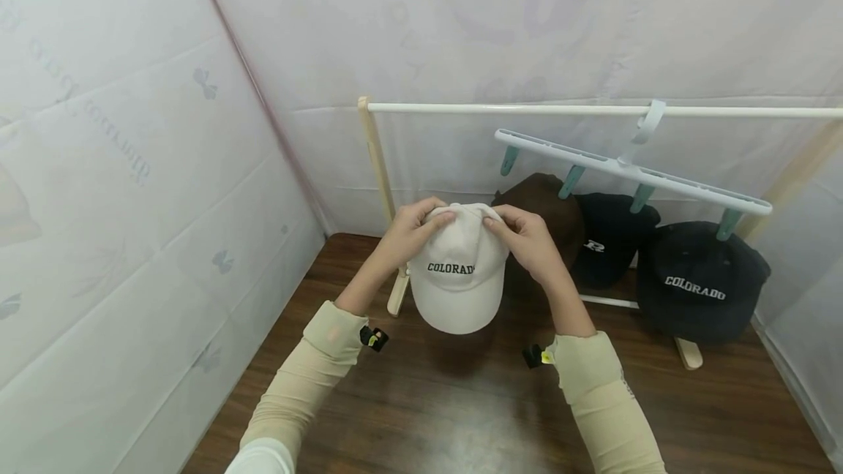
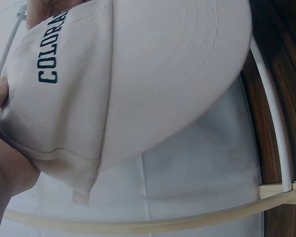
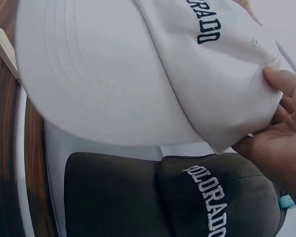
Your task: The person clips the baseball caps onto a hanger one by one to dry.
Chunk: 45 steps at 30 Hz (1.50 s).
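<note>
A white baseball cap (image 1: 459, 280) with dark COLORADO lettering hangs brim down between both hands in the head view. My left hand (image 1: 411, 231) pinches its crown on the left, thumb on the front. On the other side my right hand (image 1: 530, 240) pinches the crown the same way. Both wrist views show the cap's brim (image 2: 172, 74) spread out flat and the crown fabric creased at the grips. Behind the right hand is a brown cap (image 1: 549, 203), partly covered; its white lettering (image 3: 209, 197) shows in the right wrist view.
A pale blue clip hanger (image 1: 626, 167) tilts from the white rail (image 1: 500, 108) of a wooden-legged rack. Several teal clips line it. Beneath hang a black cap (image 1: 609, 232) with a white letter and a black COLORADO cap (image 1: 698, 276). Below is a dark wood surface (image 1: 421, 401).
</note>
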Tool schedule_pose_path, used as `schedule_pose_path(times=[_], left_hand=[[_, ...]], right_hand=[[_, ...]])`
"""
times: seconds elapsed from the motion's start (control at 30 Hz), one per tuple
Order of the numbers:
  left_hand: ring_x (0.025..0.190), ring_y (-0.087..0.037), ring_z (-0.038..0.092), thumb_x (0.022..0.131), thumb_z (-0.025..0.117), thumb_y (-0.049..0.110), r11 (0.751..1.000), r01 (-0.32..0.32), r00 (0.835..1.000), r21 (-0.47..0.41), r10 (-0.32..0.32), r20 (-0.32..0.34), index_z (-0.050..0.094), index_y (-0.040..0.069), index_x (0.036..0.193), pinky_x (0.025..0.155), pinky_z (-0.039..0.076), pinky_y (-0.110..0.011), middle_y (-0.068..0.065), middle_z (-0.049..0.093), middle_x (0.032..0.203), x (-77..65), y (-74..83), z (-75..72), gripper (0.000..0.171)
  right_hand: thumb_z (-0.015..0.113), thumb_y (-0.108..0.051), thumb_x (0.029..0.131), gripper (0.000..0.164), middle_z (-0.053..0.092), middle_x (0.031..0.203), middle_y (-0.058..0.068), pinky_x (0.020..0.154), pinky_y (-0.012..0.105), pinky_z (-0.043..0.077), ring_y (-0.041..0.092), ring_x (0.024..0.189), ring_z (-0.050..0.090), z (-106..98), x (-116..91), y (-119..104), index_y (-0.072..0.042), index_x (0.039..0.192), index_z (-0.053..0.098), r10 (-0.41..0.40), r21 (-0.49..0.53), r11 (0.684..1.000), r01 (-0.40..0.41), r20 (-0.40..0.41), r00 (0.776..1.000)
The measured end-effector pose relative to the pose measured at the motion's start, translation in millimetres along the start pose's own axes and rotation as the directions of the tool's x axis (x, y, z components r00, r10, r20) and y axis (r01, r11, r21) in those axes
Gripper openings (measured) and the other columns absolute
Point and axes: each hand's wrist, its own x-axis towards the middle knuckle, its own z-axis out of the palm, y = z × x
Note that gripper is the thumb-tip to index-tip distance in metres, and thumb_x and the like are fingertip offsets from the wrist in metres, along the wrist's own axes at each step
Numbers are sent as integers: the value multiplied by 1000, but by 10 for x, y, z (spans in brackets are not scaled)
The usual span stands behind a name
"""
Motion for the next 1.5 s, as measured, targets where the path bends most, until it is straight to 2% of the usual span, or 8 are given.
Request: schedule_pose_path(times=[0.2,0.37,0.73,0.93,1.13,1.27,1.5], left_hand=[[62,-17,60,104,61,26,1000,-30,1000,-4,30,9,71,7,111,55,52,-32,-5,67,85,54,-11,-33,23],[66,-16,59,103,62,25,998,-59,998,11,59,3,71,7,109,59,52,-31,-5,68,90,111,-3,-56,21],[63,-16,59,103,63,22,994,-98,995,41,98,9,70,6,107,57,51,-29,-6,69,86,232,-5,-94,18],[64,-14,60,103,62,24,990,-128,992,67,128,10,71,7,108,57,50,-29,-4,71,90,295,-9,-124,19],[63,-15,60,103,63,24,989,-129,992,67,128,17,71,7,107,56,50,-29,-5,70,88,348,3,-147,19],[64,-15,59,103,62,24,988,-124,992,89,122,25,70,8,106,57,50,-29,-5,70,89,377,-3,-155,19],[65,-15,59,104,61,26,982,-148,989,116,145,38,70,9,107,58,50,-30,-3,70,90,433,-20,-153,19]], right_hand=[[63,-26,103,29,71,113,15,76,31,58,26,92,65,-7,36,-44,-5,123,70,9,-16,1000,-9,17,1000],[63,-28,103,31,70,115,14,79,32,58,26,96,65,-38,83,-62,-5,124,69,8,-16,1000,-7,23,1000],[61,-19,104,31,67,122,18,80,36,58,29,100,65,-59,149,-98,-2,129,66,10,-6,1000,-10,25,1000],[61,-26,104,33,69,120,16,78,33,59,27,97,67,-70,177,-112,-4,128,68,11,-23,1000,-11,15,1000],[64,-30,102,35,71,117,15,76,32,59,26,95,68,-95,198,-132,-5,125,70,9,-3,1000,-9,5,1000],[63,-28,103,35,70,121,15,77,31,59,26,99,68,-106,210,-137,-5,129,68,20,-3,1000,-20,15,1000],[62,-29,104,36,67,128,14,90,46,57,28,112,65,-117,228,-163,-6,132,66,31,17,999,-31,-3,1000]])
